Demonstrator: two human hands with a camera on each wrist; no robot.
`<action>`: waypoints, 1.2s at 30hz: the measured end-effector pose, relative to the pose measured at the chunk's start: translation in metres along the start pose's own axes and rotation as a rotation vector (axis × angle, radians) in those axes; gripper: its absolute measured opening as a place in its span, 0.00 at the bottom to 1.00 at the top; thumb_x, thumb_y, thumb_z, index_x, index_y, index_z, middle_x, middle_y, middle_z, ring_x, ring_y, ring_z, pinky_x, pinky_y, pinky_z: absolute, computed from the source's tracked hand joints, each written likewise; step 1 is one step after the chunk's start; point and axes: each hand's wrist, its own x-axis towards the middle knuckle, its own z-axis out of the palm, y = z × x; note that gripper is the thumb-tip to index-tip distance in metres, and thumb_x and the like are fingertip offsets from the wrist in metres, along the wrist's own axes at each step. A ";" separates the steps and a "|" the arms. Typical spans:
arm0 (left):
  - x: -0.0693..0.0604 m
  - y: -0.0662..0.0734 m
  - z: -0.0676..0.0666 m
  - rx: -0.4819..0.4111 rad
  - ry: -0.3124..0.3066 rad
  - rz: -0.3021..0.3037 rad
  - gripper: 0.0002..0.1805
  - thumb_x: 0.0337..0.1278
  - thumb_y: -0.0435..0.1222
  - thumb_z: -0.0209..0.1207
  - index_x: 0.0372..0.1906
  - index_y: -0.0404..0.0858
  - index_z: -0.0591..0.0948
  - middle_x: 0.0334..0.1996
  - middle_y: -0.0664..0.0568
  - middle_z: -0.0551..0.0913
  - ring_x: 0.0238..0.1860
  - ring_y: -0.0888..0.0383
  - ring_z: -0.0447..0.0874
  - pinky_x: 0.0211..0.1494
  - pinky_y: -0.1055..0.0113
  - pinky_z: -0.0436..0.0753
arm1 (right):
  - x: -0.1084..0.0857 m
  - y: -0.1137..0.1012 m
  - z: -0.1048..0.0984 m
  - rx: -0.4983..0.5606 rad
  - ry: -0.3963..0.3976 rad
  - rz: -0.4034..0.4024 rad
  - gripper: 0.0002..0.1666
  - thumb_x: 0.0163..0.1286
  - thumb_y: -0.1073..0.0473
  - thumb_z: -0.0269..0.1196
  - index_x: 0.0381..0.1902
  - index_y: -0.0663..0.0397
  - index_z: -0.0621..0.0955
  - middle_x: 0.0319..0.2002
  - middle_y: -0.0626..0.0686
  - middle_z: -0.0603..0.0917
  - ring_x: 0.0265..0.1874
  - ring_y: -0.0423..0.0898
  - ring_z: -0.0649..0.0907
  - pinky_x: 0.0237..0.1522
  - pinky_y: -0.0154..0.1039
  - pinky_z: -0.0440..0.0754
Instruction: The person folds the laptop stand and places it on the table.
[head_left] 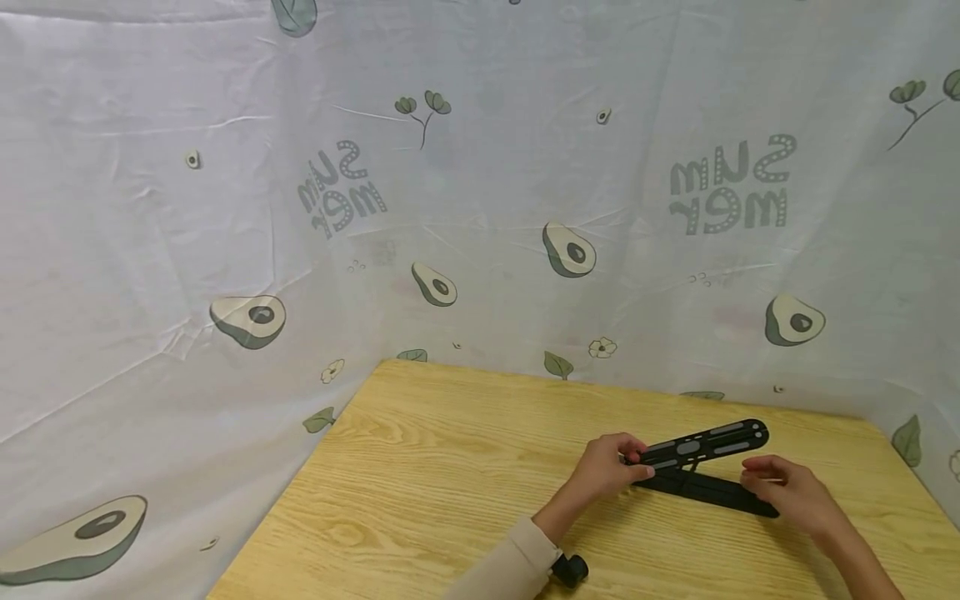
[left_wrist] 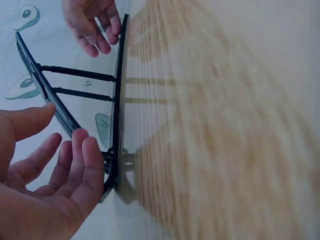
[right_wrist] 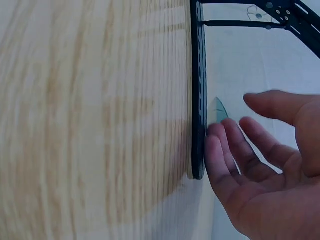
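Note:
A black folding stand has its flat base (head_left: 708, 490) on the wooden table, with the upper plate (head_left: 723, 442) tilted up from the hinge end. Two thin struts (left_wrist: 82, 93) join plate and base. At the hinge end my left hand (head_left: 603, 471) (left_wrist: 55, 190) pinches the lower part of the plate between thumb and fingers. My right hand (head_left: 798, 496) (right_wrist: 272, 175) is at the free end of the base (right_wrist: 199, 115), fingers relaxed and bent; its fingertips touch or nearly touch the base's side, with the thumb held apart.
The wood-grain table (head_left: 420, 483) runs back to a pale hanging sheet (head_left: 487, 183) printed with avocados, leaves and letters. The sheet also hangs along the left side. A small black object (head_left: 572, 571) is beside my left sleeve.

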 end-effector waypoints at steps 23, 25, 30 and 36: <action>-0.003 0.002 -0.003 -0.188 -0.084 -0.090 0.04 0.72 0.36 0.68 0.46 0.43 0.90 0.33 0.58 0.85 0.34 0.53 0.92 0.35 0.62 0.91 | 0.002 0.021 -0.010 -0.022 -0.001 0.005 0.36 0.87 0.46 0.56 0.71 0.77 0.71 0.60 0.67 0.85 0.42 0.21 0.78 0.43 0.32 0.85; -0.003 0.002 -0.004 -0.196 -0.092 -0.096 0.04 0.72 0.37 0.68 0.46 0.43 0.90 0.34 0.58 0.86 0.35 0.52 0.92 0.36 0.61 0.92 | 0.001 0.022 -0.009 -0.010 -0.004 0.003 0.36 0.86 0.47 0.57 0.71 0.77 0.71 0.59 0.67 0.86 0.41 0.20 0.77 0.43 0.31 0.85; -0.002 0.002 -0.005 -0.210 -0.085 -0.098 0.05 0.73 0.38 0.67 0.46 0.44 0.90 0.37 0.53 0.89 0.35 0.51 0.93 0.35 0.60 0.92 | 0.000 0.022 -0.009 -0.004 0.001 -0.014 0.35 0.86 0.48 0.57 0.71 0.77 0.71 0.59 0.66 0.86 0.40 0.19 0.77 0.44 0.32 0.85; -0.001 0.002 -0.006 -0.166 -0.055 -0.090 0.05 0.73 0.40 0.68 0.46 0.46 0.90 0.36 0.53 0.90 0.34 0.54 0.92 0.34 0.62 0.90 | -0.002 0.020 -0.007 0.014 -0.010 -0.017 0.35 0.86 0.49 0.58 0.71 0.78 0.70 0.57 0.64 0.86 0.40 0.23 0.80 0.43 0.33 0.86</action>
